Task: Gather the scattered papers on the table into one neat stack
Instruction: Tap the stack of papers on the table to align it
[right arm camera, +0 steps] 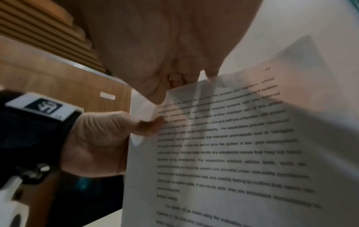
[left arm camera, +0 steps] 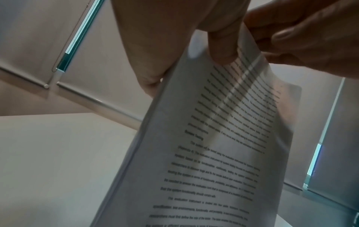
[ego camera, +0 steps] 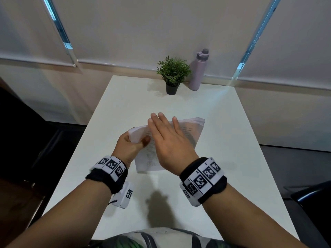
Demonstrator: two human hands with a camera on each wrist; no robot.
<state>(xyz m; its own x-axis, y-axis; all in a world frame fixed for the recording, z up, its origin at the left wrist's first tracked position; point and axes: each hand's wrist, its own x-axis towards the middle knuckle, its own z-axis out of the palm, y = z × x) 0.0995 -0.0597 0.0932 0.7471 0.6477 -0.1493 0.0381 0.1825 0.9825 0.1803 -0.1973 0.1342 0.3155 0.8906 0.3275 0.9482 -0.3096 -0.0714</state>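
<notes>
A stack of printed white papers (ego camera: pixel 152 158) stands tilted on its lower edge at the middle of the white table (ego camera: pixel 223 140). My left hand (ego camera: pixel 133 140) pinches its upper left corner, thumb on the near face and fingers behind. My right hand (ego camera: pixel 166 133) lies flat with straight fingers over the near face and top edge of the stack. The left wrist view shows the printed page (left arm camera: pixel 213 153) close up with my left thumb (left arm camera: pixel 223 44) on it. In the right wrist view the page (right arm camera: pixel 233 153) fills the right side, with my left thumb (right arm camera: pixel 143 124) at its edge.
A small potted plant (ego camera: pixel 172 74) and a lilac water bottle (ego camera: pixel 198 70) stand at the table's far edge. Window blinds hang behind the table. A dark chair (ego camera: pixel 311 196) is at the right, dark flooring at the left.
</notes>
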